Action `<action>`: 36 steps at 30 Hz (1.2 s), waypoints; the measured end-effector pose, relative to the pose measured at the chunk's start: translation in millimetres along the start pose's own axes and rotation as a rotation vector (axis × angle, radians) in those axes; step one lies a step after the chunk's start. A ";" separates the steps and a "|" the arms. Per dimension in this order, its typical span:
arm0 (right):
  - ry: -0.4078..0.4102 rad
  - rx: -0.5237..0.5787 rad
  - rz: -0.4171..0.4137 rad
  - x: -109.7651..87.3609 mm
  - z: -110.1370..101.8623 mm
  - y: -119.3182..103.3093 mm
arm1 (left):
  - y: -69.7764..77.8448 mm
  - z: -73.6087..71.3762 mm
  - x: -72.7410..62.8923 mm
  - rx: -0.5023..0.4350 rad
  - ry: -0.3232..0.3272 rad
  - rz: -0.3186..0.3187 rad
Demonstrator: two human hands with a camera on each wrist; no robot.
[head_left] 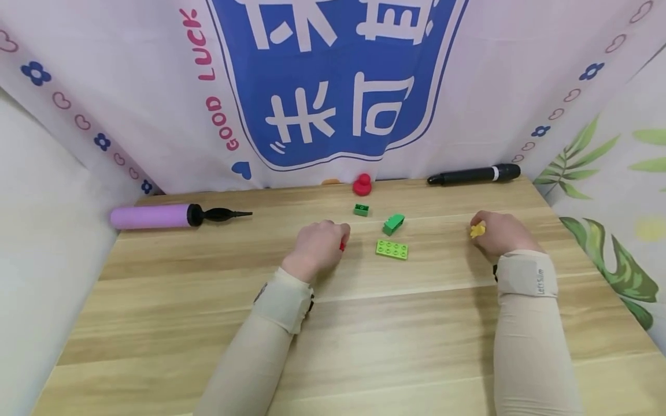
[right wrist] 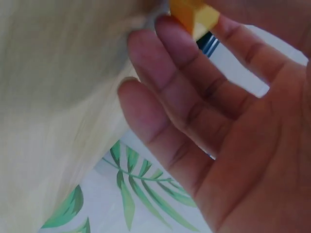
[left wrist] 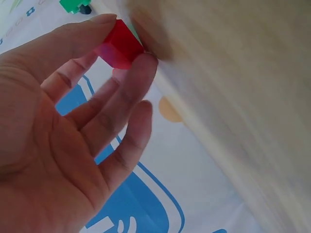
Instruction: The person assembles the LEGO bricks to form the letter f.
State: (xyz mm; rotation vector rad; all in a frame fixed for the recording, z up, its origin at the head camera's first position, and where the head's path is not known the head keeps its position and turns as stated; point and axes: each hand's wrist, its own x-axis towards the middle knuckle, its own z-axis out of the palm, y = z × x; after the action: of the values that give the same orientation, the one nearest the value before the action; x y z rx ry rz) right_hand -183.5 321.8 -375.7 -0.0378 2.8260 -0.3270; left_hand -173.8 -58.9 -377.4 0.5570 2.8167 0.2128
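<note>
Between the thumb and fingertips of my left hand (head_left: 319,245) is a small red block (left wrist: 120,46). Only a sliver of that block shows in the head view; the fingers cover the rest. My right hand (head_left: 506,234), farther right over the wooden table, pinches a yellow block (head_left: 477,230) with thumb and fingers. In the right wrist view its remaining fingers are loosely bent below the block. Between the hands lie a lime-green studded brick (head_left: 392,249), a green brick with a sloped side (head_left: 393,224) and a small dark green brick (head_left: 361,210).
A red knob-shaped piece (head_left: 362,185) stands at the table's (head_left: 395,341) back edge, by a printed cloth (head_left: 177,115). Back left lies a purple hand pump (head_left: 151,217) with a black nozzle. A black pen-like object (head_left: 468,175) with a white band lies back right.
</note>
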 end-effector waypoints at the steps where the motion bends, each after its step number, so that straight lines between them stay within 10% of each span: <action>1: 0.006 0.000 -0.005 0.9 -0.3 -0.9 | -0.4 -0.4 0.4 -0.009 0.007 0.000; 13: 0.038 0.128 -0.127 5.2 -2.3 -26.0 | -2.8 -2.2 2.9 -0.083 0.040 0.031; 27: 0.085 0.303 -0.471 -2.1 35.0 -161.0 | -16.3 -3.1 2.0 -0.103 -0.035 0.016; 36: 0.130 0.304 -0.545 -4.3 58.2 -184.0 | -9.6 -1.7 4.1 -0.144 -0.069 0.057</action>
State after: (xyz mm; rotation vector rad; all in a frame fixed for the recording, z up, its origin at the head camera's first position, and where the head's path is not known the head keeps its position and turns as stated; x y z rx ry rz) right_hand -163.8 130.0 -386.8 -0.7502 2.8085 -0.8996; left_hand -181.3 -66.2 -378.5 0.5995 2.6947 0.3963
